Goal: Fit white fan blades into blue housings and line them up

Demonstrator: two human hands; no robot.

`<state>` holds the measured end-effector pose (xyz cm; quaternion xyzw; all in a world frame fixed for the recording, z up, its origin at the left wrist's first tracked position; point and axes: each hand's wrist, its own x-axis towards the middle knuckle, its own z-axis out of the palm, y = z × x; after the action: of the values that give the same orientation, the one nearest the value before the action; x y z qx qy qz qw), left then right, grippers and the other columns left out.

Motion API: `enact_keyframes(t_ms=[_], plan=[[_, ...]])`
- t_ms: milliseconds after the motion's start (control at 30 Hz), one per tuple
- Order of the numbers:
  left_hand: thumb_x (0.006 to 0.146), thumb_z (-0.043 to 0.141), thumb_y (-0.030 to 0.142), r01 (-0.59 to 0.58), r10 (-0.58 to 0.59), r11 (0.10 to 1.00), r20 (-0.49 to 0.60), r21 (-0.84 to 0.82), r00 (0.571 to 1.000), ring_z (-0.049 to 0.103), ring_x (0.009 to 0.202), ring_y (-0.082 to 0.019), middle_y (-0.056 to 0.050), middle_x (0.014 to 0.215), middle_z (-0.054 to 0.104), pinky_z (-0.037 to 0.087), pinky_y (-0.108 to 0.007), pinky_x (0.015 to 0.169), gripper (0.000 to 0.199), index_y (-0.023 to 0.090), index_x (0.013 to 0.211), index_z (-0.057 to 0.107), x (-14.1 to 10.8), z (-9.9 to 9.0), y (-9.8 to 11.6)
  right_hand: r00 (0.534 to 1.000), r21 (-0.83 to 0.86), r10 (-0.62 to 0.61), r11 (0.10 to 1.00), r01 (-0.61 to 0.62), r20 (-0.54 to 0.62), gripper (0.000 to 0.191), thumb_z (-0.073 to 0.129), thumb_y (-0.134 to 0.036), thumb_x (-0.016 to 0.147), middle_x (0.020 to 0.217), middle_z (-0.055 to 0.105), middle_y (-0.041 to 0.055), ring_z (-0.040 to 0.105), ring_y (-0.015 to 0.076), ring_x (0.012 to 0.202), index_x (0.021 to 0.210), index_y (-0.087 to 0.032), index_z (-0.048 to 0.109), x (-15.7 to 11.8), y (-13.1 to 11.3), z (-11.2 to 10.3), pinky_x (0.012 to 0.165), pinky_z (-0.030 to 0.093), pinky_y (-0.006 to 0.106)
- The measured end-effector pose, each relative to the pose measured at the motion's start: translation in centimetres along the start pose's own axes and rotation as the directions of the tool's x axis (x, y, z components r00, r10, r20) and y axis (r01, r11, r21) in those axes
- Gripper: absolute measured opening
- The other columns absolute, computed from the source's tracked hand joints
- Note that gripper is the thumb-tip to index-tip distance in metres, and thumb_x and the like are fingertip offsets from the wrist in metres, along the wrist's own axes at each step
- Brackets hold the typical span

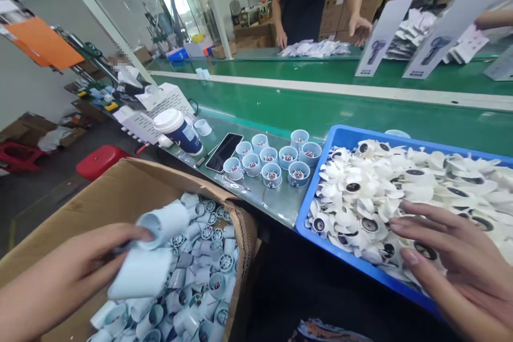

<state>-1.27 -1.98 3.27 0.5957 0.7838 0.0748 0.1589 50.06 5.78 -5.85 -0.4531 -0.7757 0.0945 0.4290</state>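
Observation:
My left hand (86, 259) grips two light-blue plastic motor housings (142, 273), short round tubes pinched between thumb and fingers. They are above a cardboard box (120, 192) holding many similar light-blue housings (200, 278). Over at the right, my right hand (457, 262) hovers at a blue plastic tray (320, 171) heaped with white fan blades (352, 187) that have dark hubs. Its fingers are spread and close to the blades; whether they touch any I cannot tell. Several housings with copper-coloured parts inside (272, 173) stand upright on the bench between box and tray.
A phone (225, 152) and a lidded paper cup (178, 131) are on the bench's left part. Behind runs a green conveyor belt (272, 101). Across it, a person (312, 0) handles white packets (316, 48) beside tall white boxes (380, 37). A red stool (102, 160) stands left.

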Motion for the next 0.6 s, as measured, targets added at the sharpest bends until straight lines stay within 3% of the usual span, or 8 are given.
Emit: enact_keyframes(t_ms=[67, 133, 200, 267, 367, 500, 600], plan=[[0.066, 0.055, 0.057, -0.185, 0.187, 0.982, 0.165, -0.029, 0.968, 0.07, 0.092, -0.025, 0.007, 0.097, 0.077, 0.055, -0.034, 0.086, 0.028, 0.047, 0.082, 0.076, 1.9, 0.4, 7.2, 1.0, -0.012, -0.029, 1.0, 0.029, 0.001, 0.016, 0.052, -0.038, 0.102, 0.125, 0.057, 0.0043, 0.06, 0.0227, 0.11, 0.11, -0.032, 0.065, 0.2, -0.2, 0.0, 0.084, 0.053, 0.038], [0.069, 0.058, 0.044, -0.328, 0.324, 0.944, 0.306, -0.038, 0.895, 0.07, 0.094, -0.023, 0.001, 0.099, 0.077, 0.053, -0.032, 0.091, 0.028, 0.043, 0.09, 0.077, 4.3, 1.8, 13.9, 0.999, -0.007, -0.043, 0.999, 0.043, -0.013, 0.016, 0.05, -0.037, 0.102, 0.123, 0.057, 0.0041, 0.06, 0.0216, 0.112, 0.109, -0.032, 0.064, 0.3, -0.2, 0.1, 0.084, 0.053, 0.035], [0.071, 0.061, 0.031, -0.452, 0.407, 0.892, 0.399, 0.023, 0.822, 0.07, 0.094, -0.023, 0.0, 0.096, 0.077, 0.052, -0.033, 0.091, 0.026, 0.04, 0.088, 0.078, 6.8, 3.8, 19.1, 0.999, 0.018, -0.026, 1.0, 0.026, -0.026, 0.016, 0.05, -0.035, 0.102, 0.123, 0.057, 0.0038, 0.059, 0.0215, 0.114, 0.109, -0.031, 0.064, 0.4, -0.2, 0.1, 0.087, 0.053, 0.034], [0.068, 0.066, 0.019, -0.529, 0.421, 0.832, 0.433, 0.166, 0.797, 0.07, 0.092, -0.024, 0.0, 0.095, 0.077, 0.052, -0.034, 0.085, 0.029, 0.038, 0.085, 0.079, 9.2, 5.8, 22.5, 0.999, 0.044, -0.003, 0.999, 0.005, -0.032, 0.015, 0.05, -0.032, 0.102, 0.123, 0.056, 0.0036, 0.059, 0.0206, 0.115, 0.109, -0.031, 0.064, 0.4, 0.0, 0.2, 0.089, 0.052, 0.033], [0.069, 0.067, 0.01, -0.533, 0.398, 0.759, 0.383, 0.374, 0.834, 0.071, 0.089, -0.029, -0.005, 0.089, 0.076, 0.051, -0.036, 0.077, 0.03, 0.032, 0.084, 0.08, 11.7, 8.4, 25.0, 0.999, 0.067, 0.011, 0.998, -0.009, -0.031, 0.015, 0.05, -0.031, 0.102, 0.123, 0.056, 0.0034, 0.058, 0.0186, 0.116, 0.109, -0.031, 0.063, 0.2, 0.2, 0.2, 0.089, 0.051, 0.031], [0.075, 0.063, 0.007, -0.486, 0.407, 0.743, 0.266, 0.46, 0.874, 0.07, 0.092, -0.032, -0.011, 0.086, 0.073, 0.05, -0.038, 0.077, 0.025, 0.023, 0.087, 0.078, 13.0, 10.5, 25.9, 1.0, 0.086, 0.024, 0.996, -0.023, -0.015, 0.014, 0.05, -0.032, 0.103, 0.125, 0.055, 0.0026, 0.057, 0.0173, 0.118, 0.11, -0.031, 0.062, 0.3, 0.1, 0.3, 0.091, 0.05, 0.03], [0.083, 0.06, 0.01, -0.432, 0.41, 0.77, 0.156, 0.47, 0.899, 0.069, 0.095, -0.033, -0.015, 0.1, 0.071, 0.051, -0.041, 0.08, 0.032, 0.021, 0.11, 0.073, 12.5, 11.2, 25.7, 1.0, 0.086, 0.01, 0.996, -0.011, 0.006, 0.015, 0.05, -0.032, 0.103, 0.126, 0.054, 0.0021, 0.056, 0.018, 0.118, 0.111, -0.031, 0.062, 0.3, -0.1, 0.2, 0.091, 0.049, 0.032]])
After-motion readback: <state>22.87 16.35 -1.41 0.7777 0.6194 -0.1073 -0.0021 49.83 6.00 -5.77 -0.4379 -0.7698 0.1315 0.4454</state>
